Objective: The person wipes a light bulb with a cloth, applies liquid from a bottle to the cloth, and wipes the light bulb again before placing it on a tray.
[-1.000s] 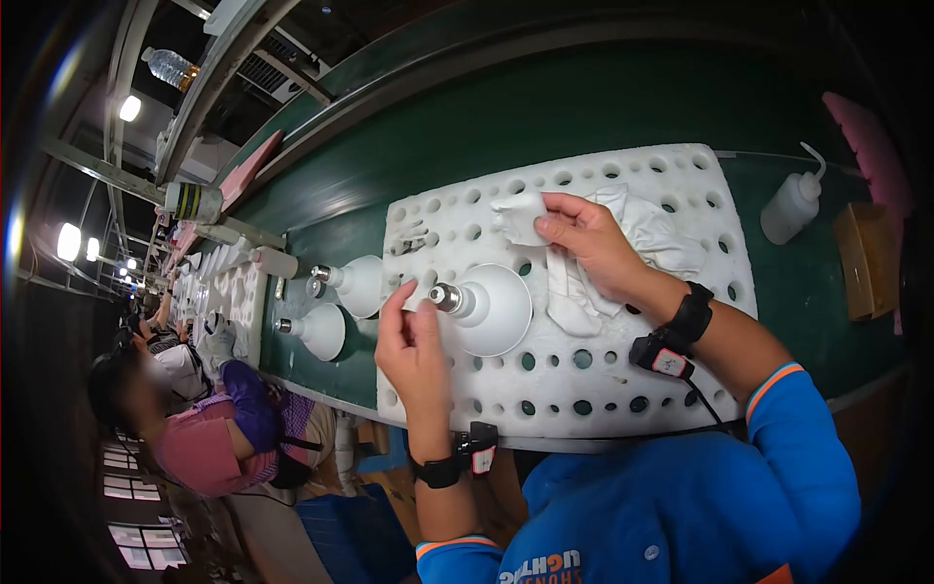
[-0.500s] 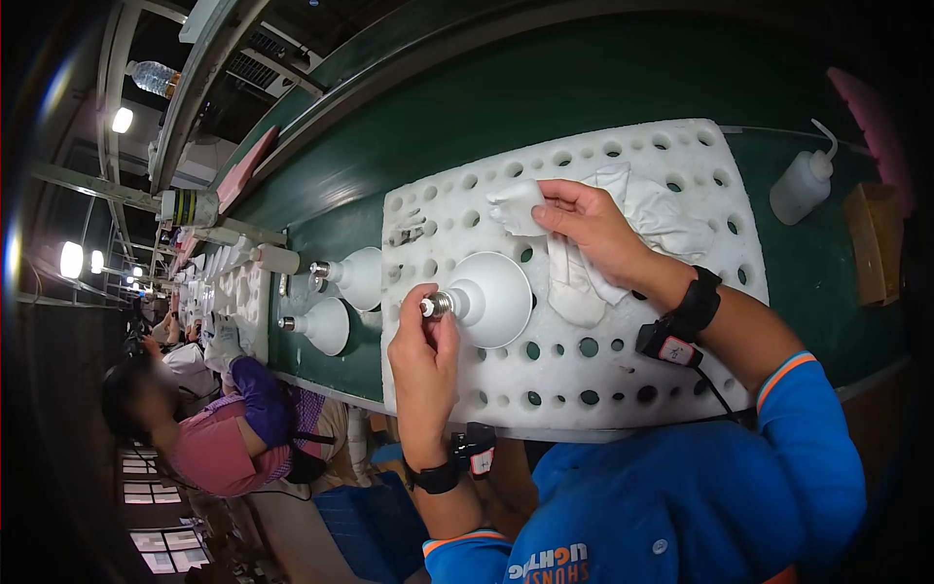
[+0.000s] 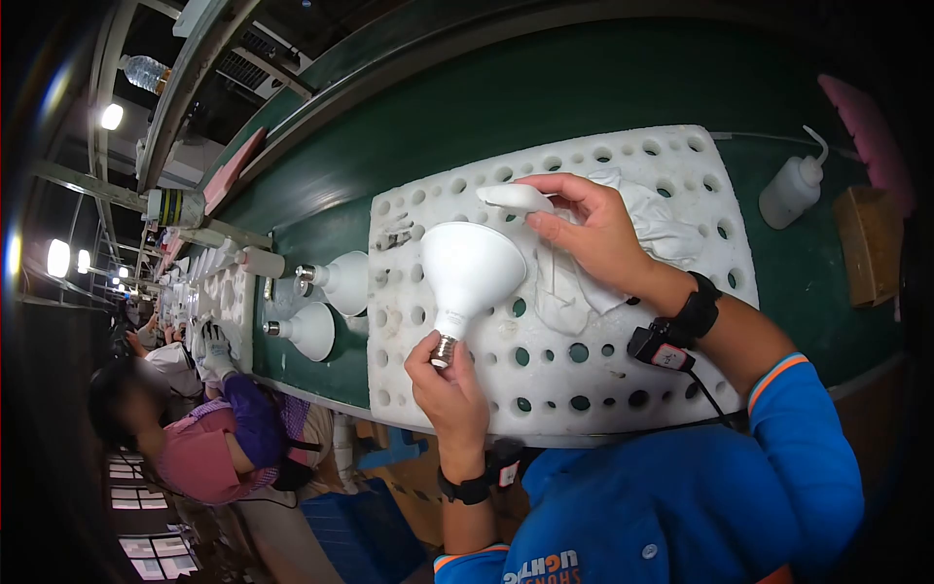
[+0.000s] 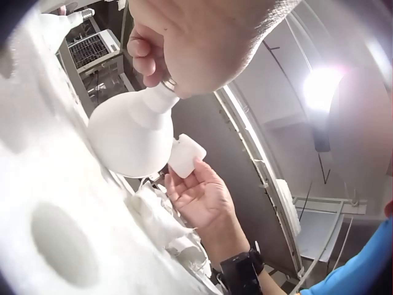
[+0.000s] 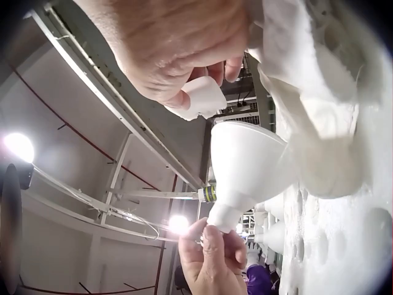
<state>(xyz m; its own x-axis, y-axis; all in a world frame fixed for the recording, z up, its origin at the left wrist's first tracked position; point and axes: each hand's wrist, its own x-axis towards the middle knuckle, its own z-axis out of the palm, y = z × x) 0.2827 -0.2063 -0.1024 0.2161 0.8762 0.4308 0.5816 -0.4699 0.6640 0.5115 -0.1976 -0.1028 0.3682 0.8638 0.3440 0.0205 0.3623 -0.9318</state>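
One bulb (image 3: 469, 268), over the foam board (image 3: 603, 424), its metal base (image 3: 444, 352) pinched in the left hand's (image 3: 453, 401) fingers, a pad (image 3: 514, 199) pinched in the right hand's (image 3: 593, 232) nearby, seemingly needed a firm, steady base grip, lest the wide end tipped.
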